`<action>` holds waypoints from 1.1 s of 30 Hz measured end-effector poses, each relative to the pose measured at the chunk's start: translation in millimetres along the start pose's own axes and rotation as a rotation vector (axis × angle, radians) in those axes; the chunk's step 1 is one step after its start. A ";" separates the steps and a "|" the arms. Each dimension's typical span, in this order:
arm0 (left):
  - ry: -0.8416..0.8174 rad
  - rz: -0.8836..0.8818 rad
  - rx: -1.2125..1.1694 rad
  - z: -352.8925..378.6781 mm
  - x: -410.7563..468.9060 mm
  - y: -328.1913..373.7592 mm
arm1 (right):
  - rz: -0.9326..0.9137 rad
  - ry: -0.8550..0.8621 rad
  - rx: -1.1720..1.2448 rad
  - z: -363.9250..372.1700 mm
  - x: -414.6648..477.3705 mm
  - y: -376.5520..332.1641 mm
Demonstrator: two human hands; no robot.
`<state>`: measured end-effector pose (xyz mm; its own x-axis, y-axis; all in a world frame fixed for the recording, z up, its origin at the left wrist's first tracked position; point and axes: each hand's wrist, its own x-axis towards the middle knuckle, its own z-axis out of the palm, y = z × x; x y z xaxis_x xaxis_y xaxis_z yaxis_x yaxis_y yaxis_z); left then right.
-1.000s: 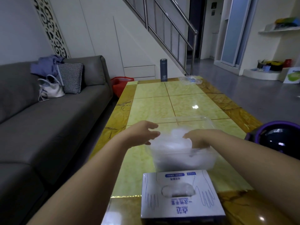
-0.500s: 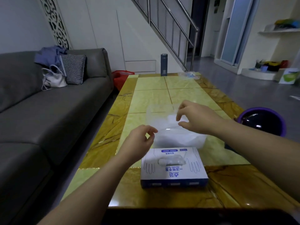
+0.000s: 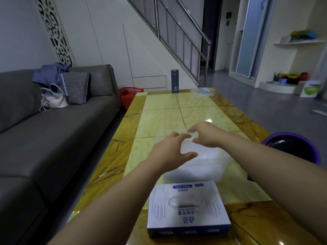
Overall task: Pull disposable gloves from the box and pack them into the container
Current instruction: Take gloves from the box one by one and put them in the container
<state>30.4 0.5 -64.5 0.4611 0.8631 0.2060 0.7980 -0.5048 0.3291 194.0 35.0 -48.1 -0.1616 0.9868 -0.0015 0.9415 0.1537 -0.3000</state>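
A white and blue glove box [image 3: 188, 209] lies flat at the near table edge, with a clear glove showing in its top slot [image 3: 184, 202]. Just beyond it stands a clear plastic container [image 3: 210, 167] holding crumpled clear gloves. Both hands hover over the container's far side. My right hand [image 3: 205, 133] has its fingers curled, and the fingertips pinch a thin clear film that looks like a glove [image 3: 169, 134]. My left hand [image 3: 172, 151] reaches toward it with fingers stretched and thumb spread; its fingertips are close to my right hand's.
On the yellow tiled table [image 3: 162, 119], a grey flask [image 3: 174, 81] and some clear plastic [image 3: 203, 91] sit at the far end. A purple bucket [image 3: 292, 147] stands on the floor at the right. A grey sofa [image 3: 53, 129] runs along the left.
My right hand came up out of the container. My left hand rose from beside the box to meet it above the container. The camera tilted down, then up.
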 end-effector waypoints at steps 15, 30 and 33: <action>-0.364 0.023 0.519 51.6 99.1 -51.3 | -0.106 -0.142 0.058 30.3 18.4 41.6; -0.602 0.171 0.452 51.7 80.6 -23.2 | -0.042 -0.556 -0.253 60.2 39.6 52.3; -0.675 0.094 0.425 63.2 85.4 -40.7 | -0.009 -0.571 -0.204 53.9 36.6 51.8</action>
<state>61.7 95.6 -118.6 0.5604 0.7074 -0.4308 0.7612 -0.6449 -0.0688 220.9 76.4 -115.1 -0.2499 0.8111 -0.5288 0.9679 0.2242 -0.1135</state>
